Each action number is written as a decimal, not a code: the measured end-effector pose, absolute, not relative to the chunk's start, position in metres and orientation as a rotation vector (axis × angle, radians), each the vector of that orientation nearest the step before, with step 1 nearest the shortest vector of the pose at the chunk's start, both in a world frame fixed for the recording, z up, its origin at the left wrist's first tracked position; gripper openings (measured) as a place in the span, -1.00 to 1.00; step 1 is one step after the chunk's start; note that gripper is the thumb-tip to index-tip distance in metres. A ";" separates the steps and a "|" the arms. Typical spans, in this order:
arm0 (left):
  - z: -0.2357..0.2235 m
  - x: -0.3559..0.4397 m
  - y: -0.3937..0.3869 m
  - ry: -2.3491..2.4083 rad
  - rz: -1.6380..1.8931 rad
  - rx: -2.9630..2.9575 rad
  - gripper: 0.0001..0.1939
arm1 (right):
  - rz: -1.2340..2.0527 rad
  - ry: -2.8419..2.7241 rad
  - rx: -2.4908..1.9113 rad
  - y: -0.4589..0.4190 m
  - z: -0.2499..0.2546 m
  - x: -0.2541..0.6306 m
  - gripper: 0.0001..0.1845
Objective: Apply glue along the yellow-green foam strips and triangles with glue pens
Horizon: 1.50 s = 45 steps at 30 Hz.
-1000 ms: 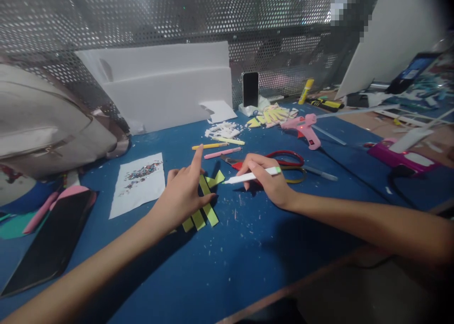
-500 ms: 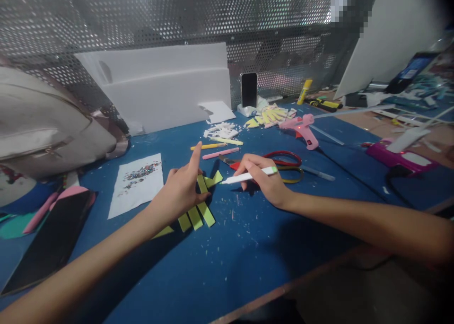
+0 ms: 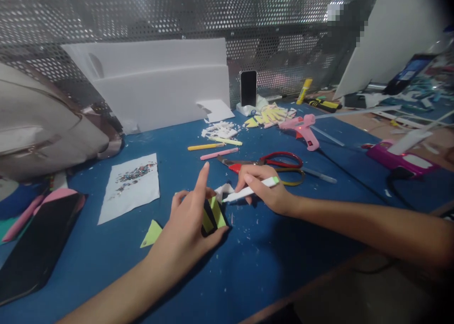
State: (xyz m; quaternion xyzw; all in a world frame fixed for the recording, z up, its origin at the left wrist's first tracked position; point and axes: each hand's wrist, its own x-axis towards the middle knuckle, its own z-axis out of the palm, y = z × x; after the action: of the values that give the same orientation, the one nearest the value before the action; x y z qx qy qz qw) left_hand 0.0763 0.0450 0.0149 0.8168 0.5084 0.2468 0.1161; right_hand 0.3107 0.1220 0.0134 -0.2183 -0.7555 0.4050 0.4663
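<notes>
My left hand (image 3: 187, 229) is around light green paper strips (image 3: 218, 213) on the blue table, thumb at their near end and index finger raised. Its palm hides part of them. A small white-faced piece (image 3: 224, 189) stands up at the strips' far end. In my right hand (image 3: 264, 194) is a white marker (image 3: 253, 189) with a green end, held like a pen, its tip close to the white-faced piece. Left of my left wrist lies a green triangular scrap (image 3: 152, 234). Just beyond my right hand are red-handled scissors (image 3: 283, 159).
Pink (image 3: 219, 154) and yellow (image 3: 205, 146) pens lie beyond my hands. A pink glue gun (image 3: 307, 132) with its cord rests at right. White paper with glitter-like bits (image 3: 129, 198) and a dark phone-like slab (image 3: 39, 248) are left. White boards (image 3: 166, 97) lean at the back.
My left hand has come nearer and right, turning the green strips, so the triangular scrap shows more fully. The marker tip has moved slightly nearer with my right hand.
</notes>
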 end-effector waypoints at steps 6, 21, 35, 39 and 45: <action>0.014 0.073 0.040 1.463 0.712 2.436 0.31 | 0.996 -1.959 -0.614 0.122 0.016 0.311 -0.63; 0.009 0.071 0.039 1.519 0.729 2.444 0.21 | 0.865 -2.186 -0.310 0.119 0.016 0.309 -0.70; 0.006 0.067 0.043 1.552 0.734 2.395 0.33 | 0.886 -2.160 -0.339 0.119 0.017 0.310 -0.69; 0.007 0.067 0.045 1.542 0.743 2.411 0.34 | 0.947 -2.191 -0.267 0.119 0.016 0.310 -0.71; 0.007 0.067 0.044 1.535 0.762 2.427 0.37 | 0.935 -2.186 -0.274 0.118 0.016 0.310 -0.68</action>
State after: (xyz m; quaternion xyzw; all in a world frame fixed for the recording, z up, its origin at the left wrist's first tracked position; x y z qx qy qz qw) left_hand 0.0669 0.0440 0.0073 0.8140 0.5147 0.2555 0.0853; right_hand 0.3103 0.1180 0.0162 -0.1065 -0.8502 0.3636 0.3654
